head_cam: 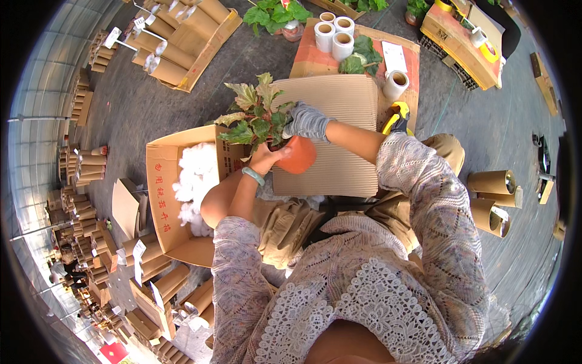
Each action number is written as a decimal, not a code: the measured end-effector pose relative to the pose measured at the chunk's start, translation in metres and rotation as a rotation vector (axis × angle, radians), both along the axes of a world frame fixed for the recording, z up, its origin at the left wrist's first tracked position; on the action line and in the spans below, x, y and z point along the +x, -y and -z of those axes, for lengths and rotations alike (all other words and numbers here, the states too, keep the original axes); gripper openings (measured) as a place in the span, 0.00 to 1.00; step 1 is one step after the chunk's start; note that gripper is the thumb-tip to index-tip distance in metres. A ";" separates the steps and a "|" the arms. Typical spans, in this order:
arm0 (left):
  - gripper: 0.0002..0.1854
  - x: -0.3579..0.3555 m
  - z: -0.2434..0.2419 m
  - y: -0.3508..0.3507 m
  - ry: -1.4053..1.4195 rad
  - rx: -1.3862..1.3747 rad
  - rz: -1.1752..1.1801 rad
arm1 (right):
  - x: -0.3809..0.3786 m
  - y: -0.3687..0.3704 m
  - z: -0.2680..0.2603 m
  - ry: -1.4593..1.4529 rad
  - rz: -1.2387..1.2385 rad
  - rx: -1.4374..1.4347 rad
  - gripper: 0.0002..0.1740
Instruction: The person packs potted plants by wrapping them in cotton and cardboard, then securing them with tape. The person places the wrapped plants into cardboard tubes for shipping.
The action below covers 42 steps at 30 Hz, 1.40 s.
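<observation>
My left hand [267, 160], bare and with a pale green bangle at the wrist, grips the rim of an orange plant pot [301, 155]. The pot is tilted, its base toward the lower right. A potted plant [260, 119] with toothed green and pale bronze leaves leans out of it to the upper left. Against the foliage just above the rim is my right hand [310, 122] in a grey knitted glove. Its fingertips are partly hidden by leaves, so their hold is unclear. Beneath the pot lies a stack of corrugated cardboard sheets [336, 168].
An open carton [157, 200] holds white fluffy stuffing [196, 177] at my left. Label rolls [342, 45], a loose leafy plant [367, 52] and a yellow-and-black tool [398, 117] lie beyond the sheets. Cardboard tubes [491, 182] stand at right; a tray of wrapped tubes [234, 20] lies upper left.
</observation>
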<state>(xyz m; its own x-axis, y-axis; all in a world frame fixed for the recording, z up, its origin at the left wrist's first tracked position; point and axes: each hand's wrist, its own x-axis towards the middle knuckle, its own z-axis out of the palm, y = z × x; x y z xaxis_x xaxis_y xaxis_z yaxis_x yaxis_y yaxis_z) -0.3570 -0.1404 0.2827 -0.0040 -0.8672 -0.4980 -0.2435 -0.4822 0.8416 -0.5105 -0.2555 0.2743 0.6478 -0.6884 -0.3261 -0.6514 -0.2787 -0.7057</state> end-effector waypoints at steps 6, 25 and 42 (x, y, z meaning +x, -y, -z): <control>0.33 -0.003 0.017 -0.005 0.030 -0.172 -0.104 | 0.005 -0.019 0.008 0.006 0.151 -0.063 0.26; 0.55 0.008 0.046 -0.018 0.037 0.078 0.141 | -0.104 0.067 -0.030 -0.428 0.073 -0.627 0.22; 0.32 -0.030 0.075 -0.063 0.052 -0.278 0.167 | -0.085 -0.065 0.100 0.960 0.708 1.514 0.24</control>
